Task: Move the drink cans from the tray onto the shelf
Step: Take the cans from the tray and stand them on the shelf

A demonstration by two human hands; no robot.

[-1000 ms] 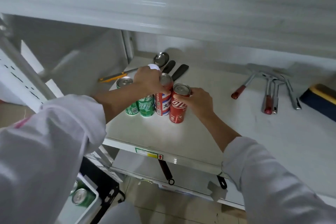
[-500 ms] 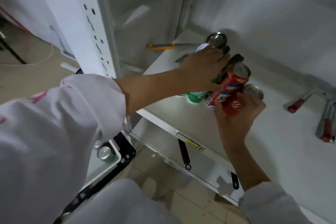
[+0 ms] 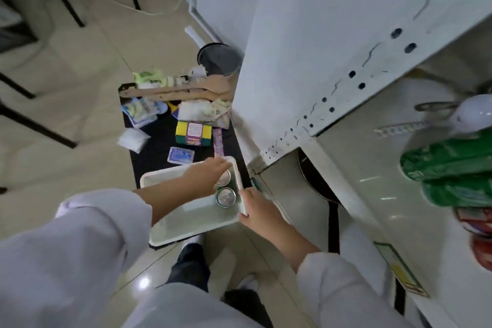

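A white tray [image 3: 186, 224] lies low on a black cart, with two upright cans in its right corner. My left hand [image 3: 206, 177] reaches over the tray, fingers curled on the far can [image 3: 223, 177], which it partly covers. The near can [image 3: 225, 197] stands free, its silver top showing. My right hand [image 3: 257, 208] rests at the tray's right rim beside the near can, fingers apart, holding nothing. On the white shelf [image 3: 386, 194] at the right edge stand green cans [image 3: 450, 168] and red cans [image 3: 479, 242], blurred and very close.
The black cart beyond the tray carries a yellow-green box [image 3: 193, 133], packets and wooden spoons [image 3: 181, 90]. A dark pot [image 3: 218, 58] stands by the shelf's white upright [image 3: 319, 74]. Chair legs [image 3: 40, 125] stand at left on the tiled floor. My feet are below the tray.
My view swung from the shelf down to the tray. Both hands left the cans on the shelf and dropped to the tray; the left now reaches onto a can there.
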